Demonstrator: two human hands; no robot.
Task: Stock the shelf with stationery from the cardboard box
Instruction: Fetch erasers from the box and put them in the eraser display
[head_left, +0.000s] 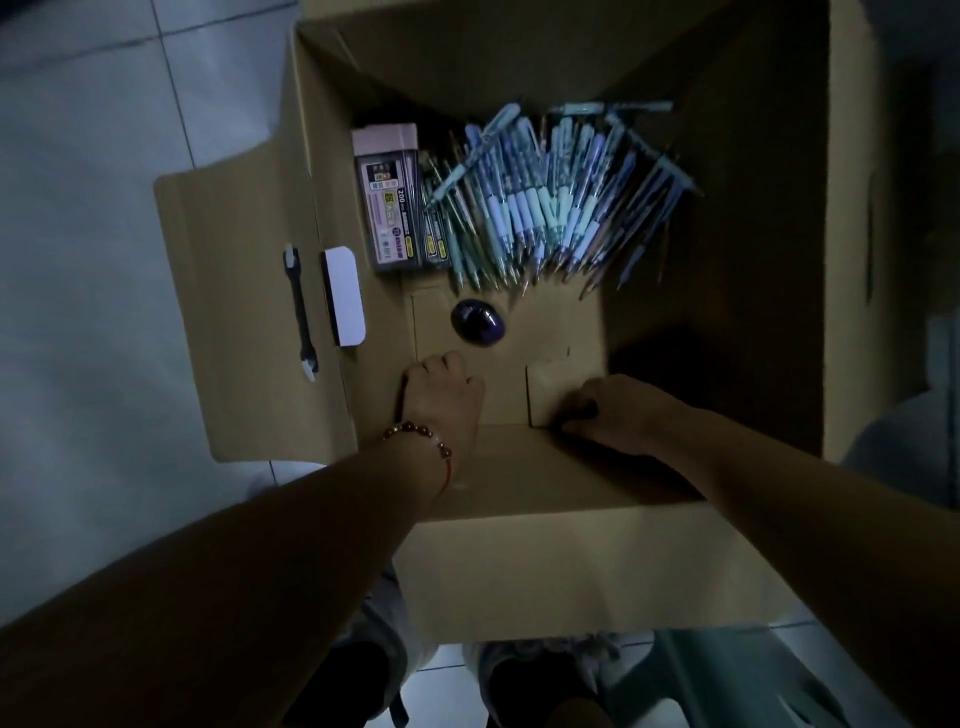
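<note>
Corrugated cardboard box (597, 566), matte brown; slim plastic pens (550, 208) fanned inside, glossy purple egg-shaped item (478, 323). Left hand (441, 400) curled, empty-looking; right hand (608, 410) grips inner flap (550, 389).

1 cardboard box (597, 566), 2 flat packs (390, 208), 1 purple egg-shaped thing (478, 328), pens (540, 208) – too many to count tbh.

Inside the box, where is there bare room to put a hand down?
The box floor is bare between the dark egg-shaped thing and the right hand, and along the shadowed right wall. The far end is crowded: the pens fan across it beside the flat packs. The left hand fills the near-left corner.
</note>
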